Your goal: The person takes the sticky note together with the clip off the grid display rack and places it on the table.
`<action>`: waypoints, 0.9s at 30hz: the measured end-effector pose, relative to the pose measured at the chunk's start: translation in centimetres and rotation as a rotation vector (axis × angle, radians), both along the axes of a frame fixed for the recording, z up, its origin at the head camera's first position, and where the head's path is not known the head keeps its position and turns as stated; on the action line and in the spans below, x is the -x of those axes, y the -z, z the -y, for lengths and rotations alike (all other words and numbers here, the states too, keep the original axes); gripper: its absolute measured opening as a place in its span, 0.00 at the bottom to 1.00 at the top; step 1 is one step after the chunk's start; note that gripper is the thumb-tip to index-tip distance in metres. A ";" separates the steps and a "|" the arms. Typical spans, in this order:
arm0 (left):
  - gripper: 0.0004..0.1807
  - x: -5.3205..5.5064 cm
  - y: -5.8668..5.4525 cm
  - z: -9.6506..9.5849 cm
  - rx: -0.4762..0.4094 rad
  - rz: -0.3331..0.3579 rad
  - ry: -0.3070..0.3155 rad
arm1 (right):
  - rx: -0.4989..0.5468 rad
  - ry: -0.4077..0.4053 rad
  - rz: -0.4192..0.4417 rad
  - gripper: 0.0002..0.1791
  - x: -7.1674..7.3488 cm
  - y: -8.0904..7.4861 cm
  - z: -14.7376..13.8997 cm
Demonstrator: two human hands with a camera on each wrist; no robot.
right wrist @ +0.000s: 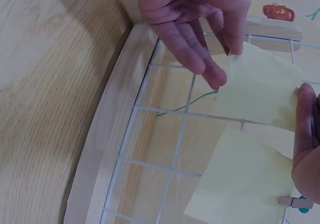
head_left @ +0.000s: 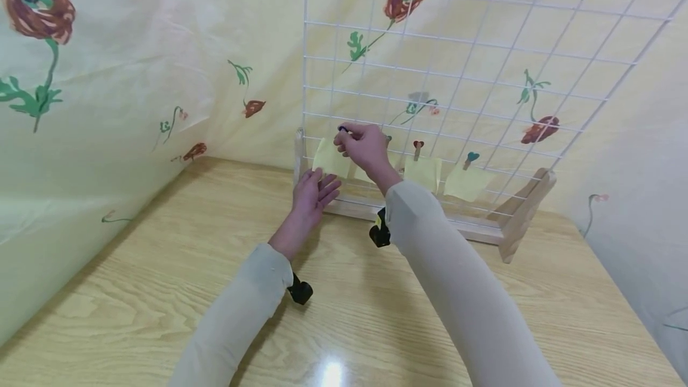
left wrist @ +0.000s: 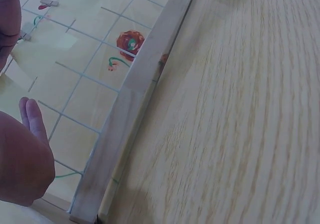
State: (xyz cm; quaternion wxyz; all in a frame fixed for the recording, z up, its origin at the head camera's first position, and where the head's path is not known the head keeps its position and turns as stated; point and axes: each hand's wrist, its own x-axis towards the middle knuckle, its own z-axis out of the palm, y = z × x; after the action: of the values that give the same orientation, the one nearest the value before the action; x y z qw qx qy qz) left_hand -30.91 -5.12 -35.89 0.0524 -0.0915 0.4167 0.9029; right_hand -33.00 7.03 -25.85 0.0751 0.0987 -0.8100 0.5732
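Observation:
In the head view my right hand (head_left: pixel 365 147) pinches a small clothespin with a dark blue top (head_left: pixel 343 129) at the upper edge of a pale yellow note (head_left: pixel 332 160). Fingers cover most of that clothespin. My left hand (head_left: pixel 313 196) holds the note's lower left corner between thumb and finger, its other fingers extended. The right wrist view shows the note (right wrist: pixel 260 86) between the left hand (right wrist: pixel 192 26) and the right hand (right wrist: pixel 307 139), lying against a white wire grid (right wrist: pixel 187 115). Both hands also appear at the left wrist view's left edge.
More yellow notes (head_left: pixel 421 173) hang along the grid's lower rows from wooden clothespins with heart tops, one red (head_left: pixel 418 148) and one teal (head_left: pixel 471 159). Wooden feet (head_left: pixel 524 220) and a bottom rail (head_left: pixel 473 233) support the grid on the wood-grain table (head_left: pixel 161 291). Flowered cloth (head_left: pixel 258 46) hangs behind.

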 end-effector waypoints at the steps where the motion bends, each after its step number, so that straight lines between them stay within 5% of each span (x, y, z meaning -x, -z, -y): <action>1: 0.25 0.0 0.0 0.0 0.002 -0.003 0.001 | 0.038 -0.007 0.003 0.17 0.0 -0.1 0.0; 12: 0.06 -0.5 -0.9 0.4 0.021 -0.005 -0.021 | 0.178 -0.057 0.039 0.19 -0.5 -0.3 -0.6; 20: 0.06 -1.1 -1.3 0.8 0.044 -0.015 0.004 | 0.303 -0.092 0.013 0.20 -1.2 -1.4 -2.3; 27: 0.06 -1.9 -1.7 1.5 0.073 -0.045 0.023 | 0.300 -0.092 0.011 0.20 -2.1 -2.0 -4.5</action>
State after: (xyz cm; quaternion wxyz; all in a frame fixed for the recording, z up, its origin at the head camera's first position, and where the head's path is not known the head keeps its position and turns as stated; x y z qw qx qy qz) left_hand -28.99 -6.65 -34.19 0.0501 -0.0682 0.4515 0.8883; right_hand -30.86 11.50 -23.89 0.0585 0.1202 -0.7102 0.6912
